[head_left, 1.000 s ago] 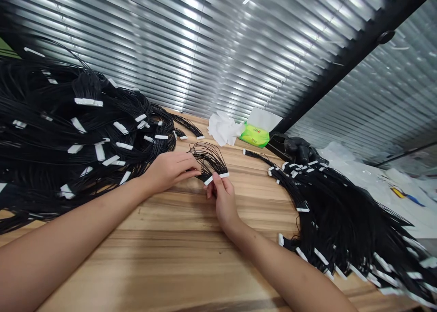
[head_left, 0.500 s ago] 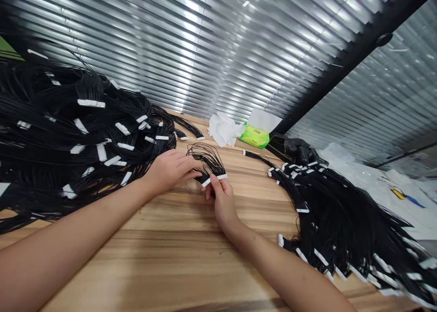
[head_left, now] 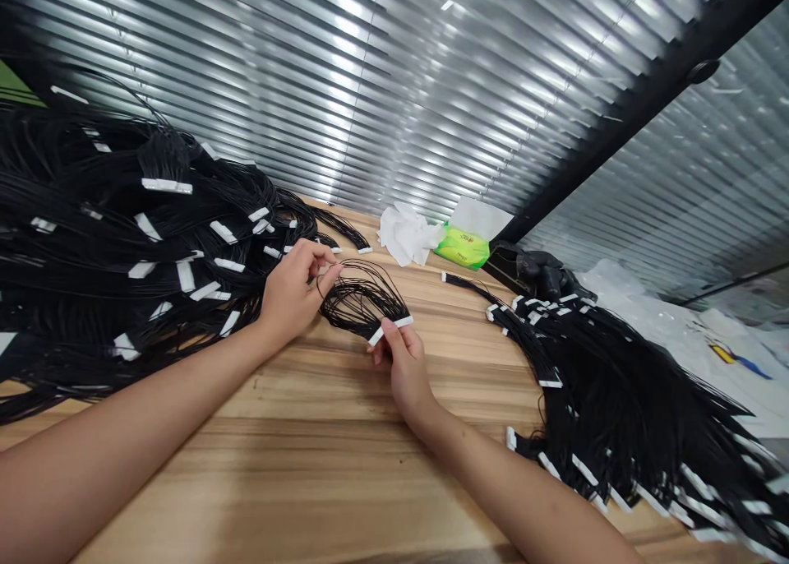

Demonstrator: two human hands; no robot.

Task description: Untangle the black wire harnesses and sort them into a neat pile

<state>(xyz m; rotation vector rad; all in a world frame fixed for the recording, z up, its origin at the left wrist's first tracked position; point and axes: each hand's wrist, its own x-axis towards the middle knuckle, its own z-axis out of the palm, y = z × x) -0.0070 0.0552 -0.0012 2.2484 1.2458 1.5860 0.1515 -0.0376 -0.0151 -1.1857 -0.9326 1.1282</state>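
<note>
My right hand (head_left: 403, 362) pinches the white connector (head_left: 393, 328) of a black wire harness (head_left: 363, 294) between thumb and fingers, above the wooden table. The harness's thin black wires loop away from the connector toward the left. My left hand (head_left: 299, 288) is closed at the far side of that loop, with thumb and forefinger pinching a black wire (head_left: 325, 275). A large heap of similar black harnesses (head_left: 203, 210) with white connectors lies just beyond my left hand.
A second pile of black harnesses (head_left: 622, 383) spreads over the right side of the table (head_left: 296, 482). At the back lie crumpled white tissue (head_left: 407, 233) and a green tissue pack (head_left: 463, 247). Metallic slatted blinds (head_left: 296, 79) rise behind. A yellow and blue tool (head_left: 736, 358) rests far right.
My left hand has moved left and away from the connector, out along the wires, and now pinches a wire at the loop's far end. My right hand stays on the connector.
</note>
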